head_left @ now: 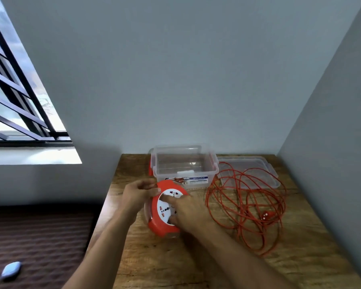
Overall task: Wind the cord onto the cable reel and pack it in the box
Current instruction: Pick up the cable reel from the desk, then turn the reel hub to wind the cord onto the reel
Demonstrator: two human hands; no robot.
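A wooden table with a rough, grainy top fills a corner of pale grey walls; a barred window sits far left of the clear plastic box. The box stands open at the table's back edge, its flat clear lid just right of it. In front of the box lies the round red and white cable reel (sockets facing up). The left hand grips the reel's left rim; the right hand presses on its white face. Loose red cord sprawls in loops right of the reel, partly over the lid.
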